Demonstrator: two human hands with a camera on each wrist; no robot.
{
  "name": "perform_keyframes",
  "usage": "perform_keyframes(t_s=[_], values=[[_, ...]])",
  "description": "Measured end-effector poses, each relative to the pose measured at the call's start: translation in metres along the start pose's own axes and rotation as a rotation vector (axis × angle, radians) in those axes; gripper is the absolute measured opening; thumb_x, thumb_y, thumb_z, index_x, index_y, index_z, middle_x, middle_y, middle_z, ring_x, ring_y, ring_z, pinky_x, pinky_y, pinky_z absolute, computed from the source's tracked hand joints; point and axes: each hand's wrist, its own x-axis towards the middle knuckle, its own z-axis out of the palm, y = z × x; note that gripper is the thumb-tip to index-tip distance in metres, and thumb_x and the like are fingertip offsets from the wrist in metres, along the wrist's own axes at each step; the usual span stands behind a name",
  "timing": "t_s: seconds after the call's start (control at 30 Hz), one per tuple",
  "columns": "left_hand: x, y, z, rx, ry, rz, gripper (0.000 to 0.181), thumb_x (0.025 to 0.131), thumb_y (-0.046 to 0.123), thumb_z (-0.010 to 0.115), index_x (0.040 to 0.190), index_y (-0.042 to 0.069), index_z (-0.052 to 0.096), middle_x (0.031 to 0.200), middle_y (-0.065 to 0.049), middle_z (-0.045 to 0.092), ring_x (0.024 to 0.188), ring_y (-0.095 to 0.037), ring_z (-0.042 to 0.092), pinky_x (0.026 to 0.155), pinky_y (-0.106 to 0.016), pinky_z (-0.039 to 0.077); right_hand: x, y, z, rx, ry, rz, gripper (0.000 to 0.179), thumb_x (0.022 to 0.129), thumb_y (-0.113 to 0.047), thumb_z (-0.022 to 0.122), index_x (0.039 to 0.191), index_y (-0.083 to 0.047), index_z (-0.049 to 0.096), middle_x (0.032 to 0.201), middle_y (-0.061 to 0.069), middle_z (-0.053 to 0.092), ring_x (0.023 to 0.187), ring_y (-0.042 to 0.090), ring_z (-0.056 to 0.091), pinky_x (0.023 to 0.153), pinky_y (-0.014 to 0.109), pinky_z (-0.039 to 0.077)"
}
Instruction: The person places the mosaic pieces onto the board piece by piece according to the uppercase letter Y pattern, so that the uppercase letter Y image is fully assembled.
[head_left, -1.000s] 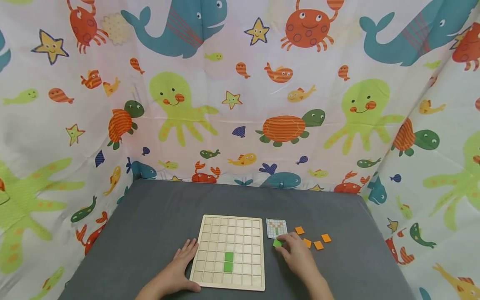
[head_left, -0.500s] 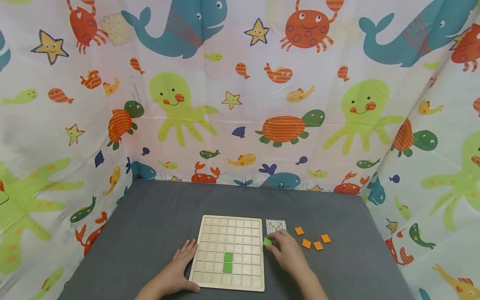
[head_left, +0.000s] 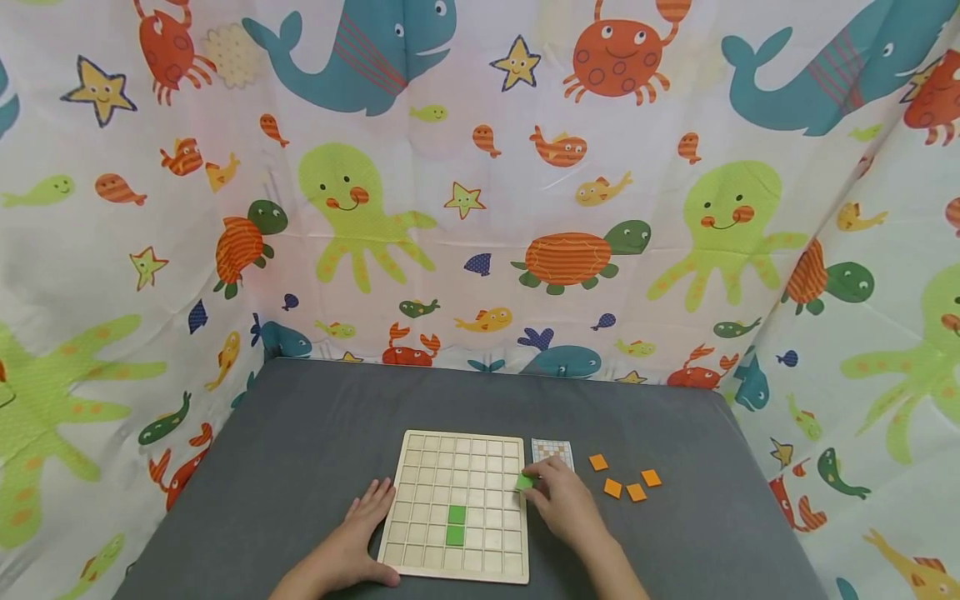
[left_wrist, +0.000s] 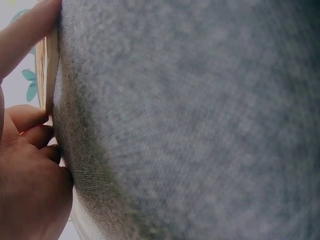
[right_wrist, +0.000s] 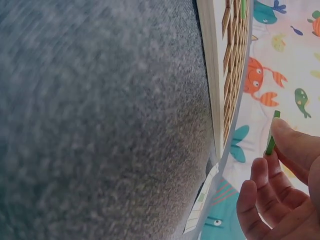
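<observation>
A pale wooden grid board [head_left: 427, 483] lies on the grey cloth-covered table. Two green square tiles [head_left: 456, 525] sit in neighbouring cells, one below the other, in its lower middle. My left hand [head_left: 352, 537] rests along the board's left side, fingers straight and thumb at the near corner. With thumb and fingertips my right hand [head_left: 562, 504] pinches a third green tile [right_wrist: 273, 132], held up over the board's right edge. Partly behind that hand lies a small pattern card [head_left: 551, 448] printed with a coloured grid.
Several loose orange tiles [head_left: 636, 492] lie on the table [head_left: 330, 433] to the right of the card. A white curtain [head_left: 450, 275] printed with sea animals hangs behind the table and along both sides.
My right hand has moved left with the green tile, from beside the card to over the board's right edge. The left hand and the board stay in place.
</observation>
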Motion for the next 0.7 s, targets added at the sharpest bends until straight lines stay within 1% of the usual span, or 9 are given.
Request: perform_keyframes(t_s=[0.23, 0.37, 0.53, 0.7], values=[[0.000, -0.001, 0.000, 0.014, 0.006, 0.009, 0.136, 0.057, 0.052, 0.092, 0.158, -0.005, 0.022, 0.167, -0.024, 0.013, 0.154, -0.047, 0.001, 0.116, -0.074, 0.006, 0.004, -0.004, 0.004, 0.021, -0.017, -0.057, 0.023, 0.087, -0.019, 0.080, 0.109, -0.019, 0.074, 0.096, -0.007, 0.058, 0.075, 0.002, 0.052, 0.058, 0.022, 0.042], [0.001, 0.000, 0.001, 0.009, 0.001, -0.002, 0.136, 0.057, 0.052, 0.093, 0.158, -0.004, 0.022, 0.167, -0.024, 0.013, 0.154, -0.047, 0.001, 0.116, -0.074, 0.006, 0.006, -0.008, 0.007, 0.038, -0.034, -0.087, 0.022, 0.088, -0.021, 0.078, 0.110, -0.018, 0.074, 0.094, -0.005, 0.058, 0.073, 0.004, 0.050, 0.057, 0.023, 0.040], [0.001, 0.000, 0.000, -0.002, -0.004, -0.019, 0.137, 0.055, 0.050, 0.094, 0.158, -0.004, 0.022, 0.167, -0.024, 0.013, 0.154, -0.047, 0.001, 0.116, -0.073, 0.005, 0.009, -0.013, 0.011, 0.055, -0.049, -0.097, 0.022, 0.089, -0.021, 0.077, 0.110, -0.017, 0.074, 0.100, -0.003, 0.060, 0.076, 0.006, 0.053, 0.061, 0.024, 0.044], [0.000, 0.000, -0.001, -0.002, -0.002, -0.009, 0.137, 0.055, 0.050, 0.094, 0.158, -0.004, 0.022, 0.167, -0.023, 0.013, 0.154, -0.046, 0.001, 0.117, -0.073, 0.005, 0.011, -0.019, 0.013, 0.045, -0.047, -0.119, 0.022, 0.089, -0.020, 0.078, 0.110, -0.017, 0.074, 0.102, -0.003, 0.063, 0.079, 0.008, 0.058, 0.062, 0.024, 0.046]])
